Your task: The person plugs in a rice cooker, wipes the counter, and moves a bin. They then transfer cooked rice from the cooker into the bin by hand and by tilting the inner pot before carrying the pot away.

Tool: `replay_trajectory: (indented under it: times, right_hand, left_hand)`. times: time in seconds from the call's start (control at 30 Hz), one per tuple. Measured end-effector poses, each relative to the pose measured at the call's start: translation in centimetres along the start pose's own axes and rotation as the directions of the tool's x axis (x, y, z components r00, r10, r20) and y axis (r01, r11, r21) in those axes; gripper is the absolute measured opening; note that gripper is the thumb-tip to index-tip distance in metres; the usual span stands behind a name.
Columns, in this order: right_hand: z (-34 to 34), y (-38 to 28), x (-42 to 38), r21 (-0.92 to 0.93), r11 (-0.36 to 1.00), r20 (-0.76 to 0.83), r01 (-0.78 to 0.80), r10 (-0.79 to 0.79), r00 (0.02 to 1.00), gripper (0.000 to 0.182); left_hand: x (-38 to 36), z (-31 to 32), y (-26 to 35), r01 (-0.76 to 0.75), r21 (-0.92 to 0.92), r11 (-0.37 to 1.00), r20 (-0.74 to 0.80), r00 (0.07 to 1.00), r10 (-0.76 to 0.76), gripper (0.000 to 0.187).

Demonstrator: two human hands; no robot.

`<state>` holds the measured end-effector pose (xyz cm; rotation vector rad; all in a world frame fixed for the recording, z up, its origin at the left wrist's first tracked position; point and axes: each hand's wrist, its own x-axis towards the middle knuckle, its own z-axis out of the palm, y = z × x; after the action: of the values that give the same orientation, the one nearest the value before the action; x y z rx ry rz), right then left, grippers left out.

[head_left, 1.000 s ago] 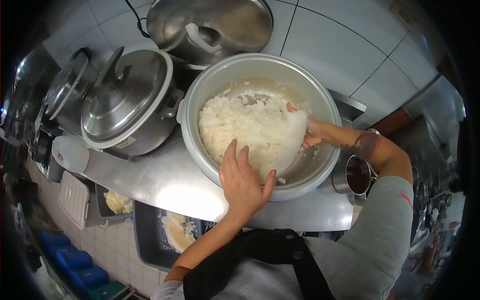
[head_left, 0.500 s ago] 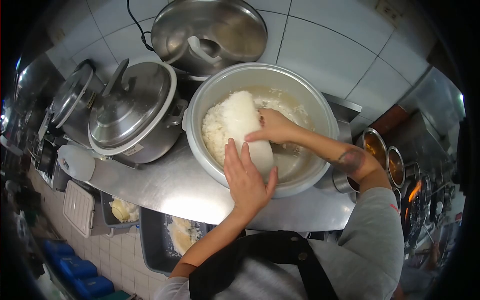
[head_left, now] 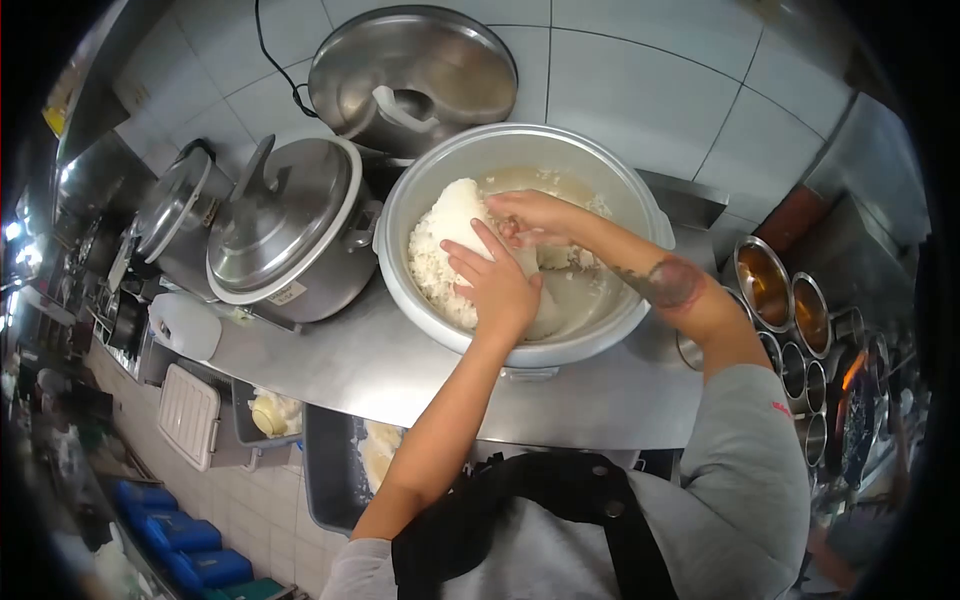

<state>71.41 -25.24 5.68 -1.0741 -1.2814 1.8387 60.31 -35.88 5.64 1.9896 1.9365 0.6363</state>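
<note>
A thick slab of white cooked rice (head_left: pixel 458 207) leans among looser rice (head_left: pixel 433 285) in the left half of a big round metal pot (head_left: pixel 402 320). My left hand (head_left: pixel 500 290) lies against the slab's near face, its fingers spread. At the slab's right edge is my right hand (head_left: pixel 535 215), with its upper fingers stretched out and its lower ones partly curled. The hands are close together, and the left hides part of the rice. Cloudy residue and scattered grains cover the pot's right side.
Left of the pot stands a lidded metal cooker (head_left: pixel 285 220), with another pot (head_left: pixel 180 205) beyond it. A large lid (head_left: pixel 450 70) leans on the tiled wall. Below the steel counter (head_left: pixel 370 370) sits a grey bin (head_left: pixel 325 470). Metal containers (head_left: pixel 765 285) stand at right.
My left hand has moved up and forward onto the slab's face. My right hand has shifted slightly up, its grip on the slab's edge looser. The camera view has turned slightly.
</note>
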Motion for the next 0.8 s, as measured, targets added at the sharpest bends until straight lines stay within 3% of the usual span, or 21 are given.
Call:
replay_trajectory:
  times: [0.07, 0.13, 0.17, 0.23, 0.33, 0.47, 0.57, 0.67, 0.7, 0.77, 0.8]
  right_hand:
    - [-1.6, 1.2, -1.5, 0.094, 0.983, -0.356, -0.160, 0.183, 0.916, 0.053]
    - [-5.6, 5.7, 0.0, 0.126, 0.939, -0.430, -0.319, 0.342, 0.835, 0.070]
    - [-5.2, 6.0, -0.5, 0.127, 0.943, -0.432, -0.309, 0.333, 0.838, 0.070]
    - [-3.1, 6.9, -1.8, 0.167, 0.700, -0.234, -0.694, 0.712, 0.662, 0.090]
    - [0.4, 5.1, -2.6, 0.158, 0.763, -0.211, -0.627, 0.647, 0.733, 0.104]
    - [0.7, 6.3, -1.7, 0.120, 0.823, -0.168, -0.556, 0.569, 0.805, 0.107]
    - [1.2, 6.4, -2.2, 0.182, 0.870, -0.215, -0.458, 0.490, 0.845, 0.109]
    - [2.2, 4.3, -3.5, 0.299, 0.889, -0.177, -0.347, 0.409, 0.895, 0.093]
    - [2.5, 3.6, -4.1, 0.281, 0.890, -0.171, -0.358, 0.413, 0.894, 0.093]
    - [2.8, 2.3, -5.1, 0.285, 0.956, -0.148, -0.070, 0.116, 0.982, 0.080]
    - [2.5, 1.9, -5.2, 0.272, 0.959, -0.138, -0.083, 0.124, 0.983, 0.080]
  left_hand:
    - [0.7, 0.2, -0.5, 0.055, 0.012, 0.998, 0.086, 0.995, -0.055, 0.108]
    - [0.8, -0.2, -0.5, 0.062, -0.018, 0.998, 0.097, 0.993, -0.060, 0.107]
    - [0.9, -0.3, -0.4, 0.075, -0.055, 0.996, 0.110, 0.992, -0.068, 0.106]
    - [1.4, 0.0, -0.4, 0.078, -0.059, 0.995, 0.107, 0.992, -0.071, 0.105]
    - [1.4, 0.6, -0.6, 0.091, -0.082, 0.992, 0.056, 0.995, -0.087, 0.102]
    - [0.8, 0.1, -0.2, 0.076, -0.167, 0.983, -0.040, 0.996, -0.084, 0.097]
    - [0.7, 0.7, -0.8, 0.023, -0.205, 0.978, -0.194, 0.979, -0.063, 0.095]
    - [0.5, -0.1, -0.8, -0.001, -0.250, 0.968, -0.284, 0.956, -0.072, 0.095]
    - [0.3, -0.3, -0.8, -0.076, -0.305, 0.949, -0.335, 0.942, -0.032, 0.096]
    - [-0.1, -0.7, -0.4, -0.209, -0.346, 0.915, -0.452, 0.891, 0.033, 0.096]
    - [-0.3, -1.1, 0.1, -0.197, -0.353, 0.915, -0.457, 0.889, 0.015, 0.096]
